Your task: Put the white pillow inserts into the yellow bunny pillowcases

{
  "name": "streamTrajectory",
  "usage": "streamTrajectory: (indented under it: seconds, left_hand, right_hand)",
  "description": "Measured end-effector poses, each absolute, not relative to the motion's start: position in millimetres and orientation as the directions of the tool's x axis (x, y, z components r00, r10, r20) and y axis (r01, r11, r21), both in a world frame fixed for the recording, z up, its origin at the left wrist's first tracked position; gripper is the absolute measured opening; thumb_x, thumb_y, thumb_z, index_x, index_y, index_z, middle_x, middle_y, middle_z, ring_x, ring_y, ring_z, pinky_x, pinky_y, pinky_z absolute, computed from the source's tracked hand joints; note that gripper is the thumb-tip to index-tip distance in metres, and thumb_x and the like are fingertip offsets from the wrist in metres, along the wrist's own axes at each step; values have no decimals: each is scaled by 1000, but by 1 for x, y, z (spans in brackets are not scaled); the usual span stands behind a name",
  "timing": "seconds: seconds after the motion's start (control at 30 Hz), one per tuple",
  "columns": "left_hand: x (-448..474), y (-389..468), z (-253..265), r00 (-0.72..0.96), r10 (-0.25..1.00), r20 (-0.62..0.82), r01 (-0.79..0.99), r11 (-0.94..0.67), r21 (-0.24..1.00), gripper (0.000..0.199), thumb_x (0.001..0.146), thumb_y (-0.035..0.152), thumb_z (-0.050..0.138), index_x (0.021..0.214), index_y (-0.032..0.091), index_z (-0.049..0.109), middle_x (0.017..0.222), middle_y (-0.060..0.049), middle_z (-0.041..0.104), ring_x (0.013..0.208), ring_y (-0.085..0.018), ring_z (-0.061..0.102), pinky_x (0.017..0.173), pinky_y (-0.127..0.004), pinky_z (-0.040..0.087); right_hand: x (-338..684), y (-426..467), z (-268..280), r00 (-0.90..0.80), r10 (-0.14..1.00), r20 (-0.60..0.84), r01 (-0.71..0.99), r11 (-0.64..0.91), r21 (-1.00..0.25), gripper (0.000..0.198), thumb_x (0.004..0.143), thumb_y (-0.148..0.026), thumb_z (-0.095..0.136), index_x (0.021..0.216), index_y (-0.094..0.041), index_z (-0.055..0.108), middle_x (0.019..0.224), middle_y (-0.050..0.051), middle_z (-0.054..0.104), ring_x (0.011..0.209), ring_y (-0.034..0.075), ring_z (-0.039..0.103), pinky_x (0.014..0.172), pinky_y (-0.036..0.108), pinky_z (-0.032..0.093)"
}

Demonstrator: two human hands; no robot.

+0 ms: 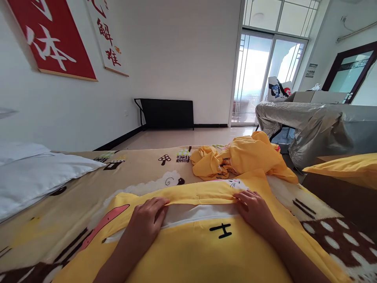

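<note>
A yellow pillowcase [203, 251] with a black letter H lies flat on the bed in front of me. Through the long gap at its opening, a strip of white pillow [200, 212] shows. My left hand [150, 214] pinches the edge of the yellow flap at the left part of the gap. Farther right, my right hand [253, 207] is closed on the same edge, thumb beneath and fingers on top. Just beyond the pillowcase lies a crumpled heap of yellow cloth [250, 153].
White pillows [59, 169] rest at the left on a patterned beige blanket [141, 169]. At the right, a yellow cloth item [350, 167] lies over a brown box [330, 196]. Behind it stands a table under silvery plastic sheeting [309, 122]. A black folded panel [167, 114] leans against the wall.
</note>
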State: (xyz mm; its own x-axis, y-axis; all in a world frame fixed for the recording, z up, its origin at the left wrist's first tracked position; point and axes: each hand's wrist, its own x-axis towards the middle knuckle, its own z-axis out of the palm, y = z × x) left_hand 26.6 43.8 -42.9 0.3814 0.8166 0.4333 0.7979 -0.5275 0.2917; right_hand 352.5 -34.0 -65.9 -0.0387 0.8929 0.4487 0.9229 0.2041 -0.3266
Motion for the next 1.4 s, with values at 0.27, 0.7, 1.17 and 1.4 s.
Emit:
streamTrajectory:
  seconds: [0.27,0.7,1.17,1.4]
  left_hand:
    - [28,38,-42,317,710,628,743,-598,302,25,89,32,40,90,19,62,90,-5,67,87,-20,60,81,-31,45]
    - [34,25,-43,414,620,667,721,-670,175,25,89,22,30,66,22,38,56,3,48,52,-13,47,53,-25,35]
    - [38,20,-36,430,717,549,794,-590,149,24,81,25,25,58,23,29,50,2,46,47,-13,44,49,-25,32]
    - [42,18,-34,421,775,470,824,-544,159,23,79,27,23,56,23,26,49,1,46,47,-14,44,50,-26,30]
  right_hand:
    - [348,-36,-62,59,863,502,865,206,-457,19,87,-19,40,77,-21,56,81,4,64,78,18,57,71,30,41]
    - [350,-38,-61,88,823,561,788,287,-545,13,75,-12,35,65,-21,40,65,0,47,63,14,43,59,25,33]
    - [351,-37,-65,56,871,488,811,245,-531,13,75,-15,34,64,-20,35,64,0,46,64,15,42,61,26,32]
    - [348,-39,-56,34,921,388,819,197,-540,14,77,-15,33,65,-20,37,67,1,51,66,15,45,63,26,34]
